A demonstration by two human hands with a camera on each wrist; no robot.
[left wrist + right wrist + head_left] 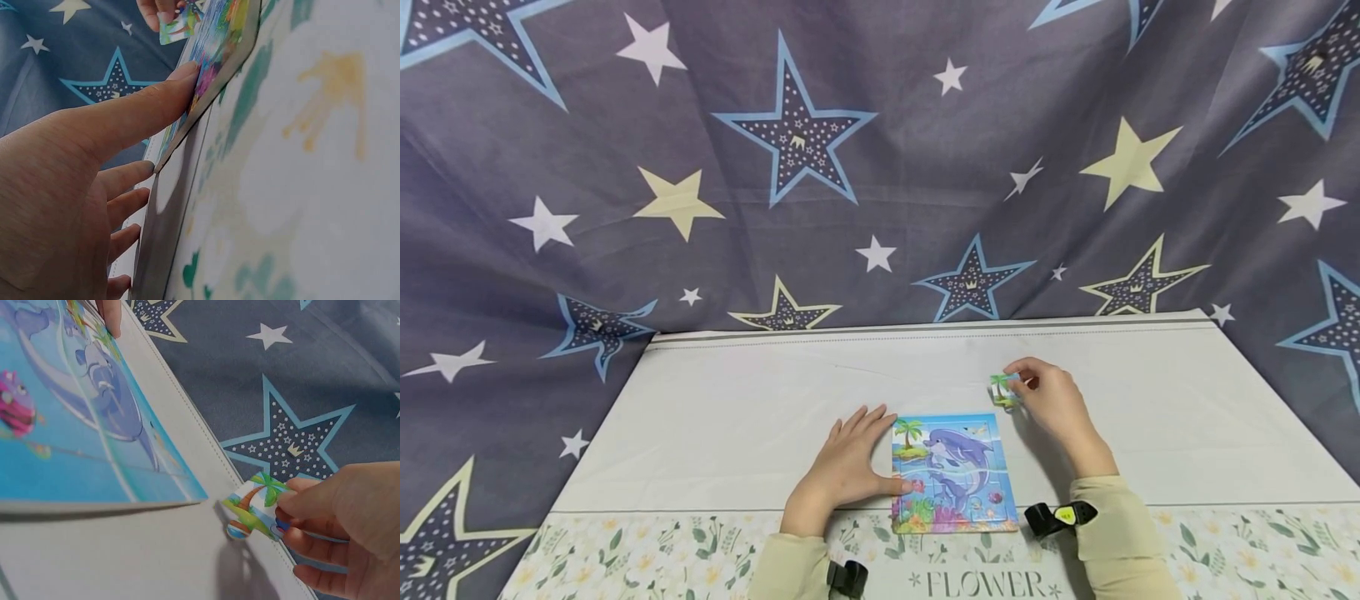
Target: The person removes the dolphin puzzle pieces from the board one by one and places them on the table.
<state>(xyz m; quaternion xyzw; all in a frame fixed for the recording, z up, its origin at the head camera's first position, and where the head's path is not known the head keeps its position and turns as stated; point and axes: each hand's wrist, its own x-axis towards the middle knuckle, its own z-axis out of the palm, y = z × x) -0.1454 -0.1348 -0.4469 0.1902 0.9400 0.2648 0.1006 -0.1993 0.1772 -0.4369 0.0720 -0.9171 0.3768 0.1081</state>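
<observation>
In the head view, a square dolphin picture puzzle board [955, 471] lies on the table, with a palm tree at its upper left. My left hand [844, 467] spreads its fingers beside the board's left side, the thumb resting over that edge. The left wrist view shows the thumb [150, 106] straight against the board's edge. Between thumb and fingers, my right hand [1054, 402] pinches a jigsaw puzzle piece [253, 506] printed with a palm tree on an island. It holds the piece above and right of the board's upper right corner.
The white tabletop [760, 392] has a floral front strip [647, 550] and printed lettering near me. A dark curtain [880, 167] with stars hangs behind the table's far edge. Black straps circle both wrists, one with a yellow label [1064, 515].
</observation>
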